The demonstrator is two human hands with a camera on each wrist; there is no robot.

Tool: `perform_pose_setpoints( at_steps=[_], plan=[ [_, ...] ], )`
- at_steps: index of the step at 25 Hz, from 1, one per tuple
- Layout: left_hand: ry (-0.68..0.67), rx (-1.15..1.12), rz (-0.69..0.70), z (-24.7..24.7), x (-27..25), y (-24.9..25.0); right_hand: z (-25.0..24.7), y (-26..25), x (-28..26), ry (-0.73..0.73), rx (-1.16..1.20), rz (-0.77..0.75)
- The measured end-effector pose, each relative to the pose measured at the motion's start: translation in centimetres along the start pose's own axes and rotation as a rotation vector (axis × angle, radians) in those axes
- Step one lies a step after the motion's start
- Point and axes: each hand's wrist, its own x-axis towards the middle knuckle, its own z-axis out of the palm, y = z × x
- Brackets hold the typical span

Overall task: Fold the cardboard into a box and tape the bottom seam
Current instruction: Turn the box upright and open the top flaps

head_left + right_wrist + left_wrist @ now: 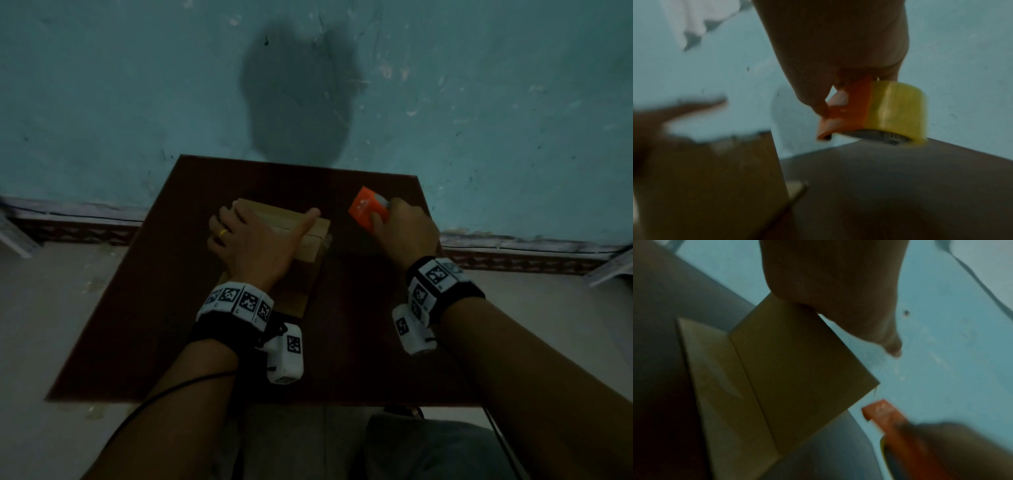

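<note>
One cardboard box (310, 240) stood on the desk (137, 308), a little left of centre and nearer the far edge than the near one. It was already folded into shape. The two flaps on its upper face were closed, and a dark seam line ran between them. A shiny strip seemed to lie over the far flap and hang off the right-hand end, probably tape, but the light was too dim to be sure.

The left hand (251, 241) lay flat on top of the box, fingers (219, 224) relaxed over the left edge and thumb stretched along the seam, pressing the flaps down and gripping nothing.

The right hand (404, 229) was just right of the box, towards the far right corner of the desk, its fingers curled round an orange tape dispenser (842, 113) carrying one yellowish roll of tape (898, 112). In the right wrist view the dispenser hung above the desk, not touching the box.

Judgement: folding done; taping at least under way. Left to do: confirm the strip covers the whole seam, press it down, set the dispenser aside.

Count: one box, one dispenser, one roll, one desk, two hands, a ring on the left hand.
</note>
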Motion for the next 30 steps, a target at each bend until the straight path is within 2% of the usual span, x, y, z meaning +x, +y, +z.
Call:
perform_pose_setpoints(
  at_steps=[2, 5, 9, 12, 14, 17, 21, 27, 30],
  plan=[
    [0.046, -0.148, -0.049, -0.8, 0.7, -0.2, 1.3, 0.7, -0.6, 0.030, -0.027, -0.011],
    [0.135, -0.242, -0.117, -1.9, 2.3, -1.3, 3.5, 1.3, -1.2, -0.035, -0.012, 0.052],
    [0.086, -0.314, -0.168, -2.5, 3.5, -2.8, 4.8, 0.7, -1.4, -0.076, 0.015, 0.087],
    [0.112, -0.316, -0.131, -2.8, 3.7, -3.2, 4.2, -0.6, -1.8, -0.044, -0.020, 0.157],
    [0.131, -0.340, -0.116, -3.0, 3.6, -3.2, 3.2, -1.6, -2.0, 0.062, 0.092, 0.108],
    [0.117, -0.376, -0.121, -3.2, 3.6, -3.4, 1.8, -3.0, -2.3, 0.143, 0.495, -0.036],
    [0.105, -0.419, -0.069, -3.3, 3.5, -3.8, 1.1, -4.6, -3.3, 0.031, 0.690, -0.051],
    [0.121, -0.373, -0.018, -2.8, 2.9, -3.7, 1.3, -6.1, -4.6, -0.139, 0.724, 0.019],
    [0.148, -0.330, -0.011, -2.8, 2.8, -3.7, 0.9, -6.7, -4.9, -0.167, 0.701, 0.013]
  ],
)
